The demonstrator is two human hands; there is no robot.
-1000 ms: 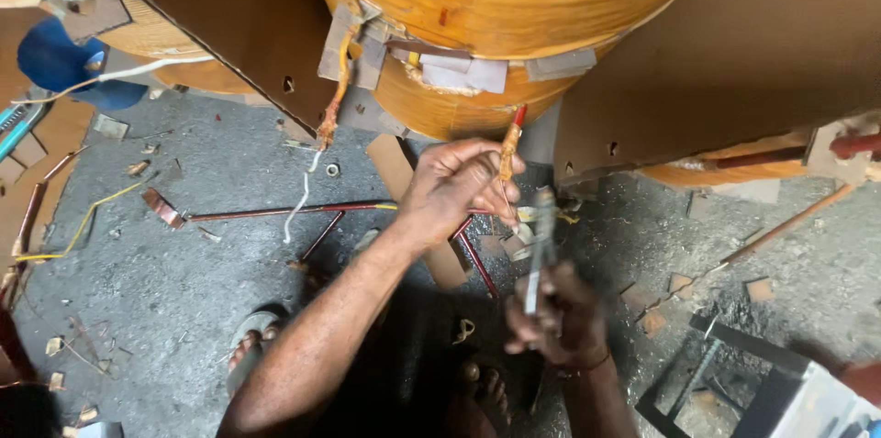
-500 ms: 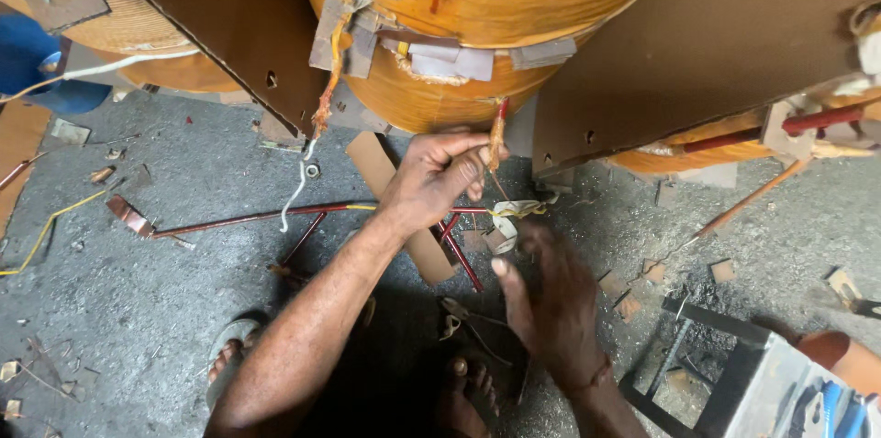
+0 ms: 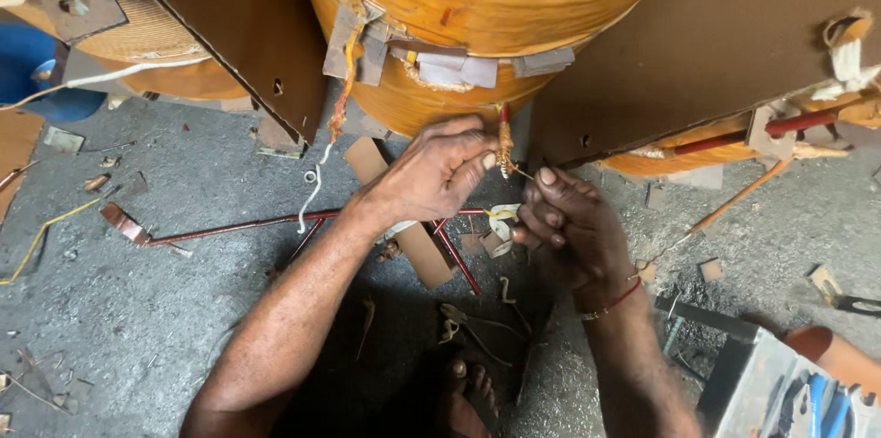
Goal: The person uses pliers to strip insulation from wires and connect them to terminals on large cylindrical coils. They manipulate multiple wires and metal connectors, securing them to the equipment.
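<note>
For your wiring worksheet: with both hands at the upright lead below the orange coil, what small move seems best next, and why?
Probably steady the wrapped lead with the left hand while the right hand draws the thin strand taut. The left fingertips already pinch the lead, and the strand runs from it to the right fingers.

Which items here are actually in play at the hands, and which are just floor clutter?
In play:
- left hand pinching the wrapped lead wire
- right hand beside it
- orange coil that the lead rises to

Lying about:
- copper rods
- cardboard strip
- yellow wire
- scraps
- toolbox
</note>
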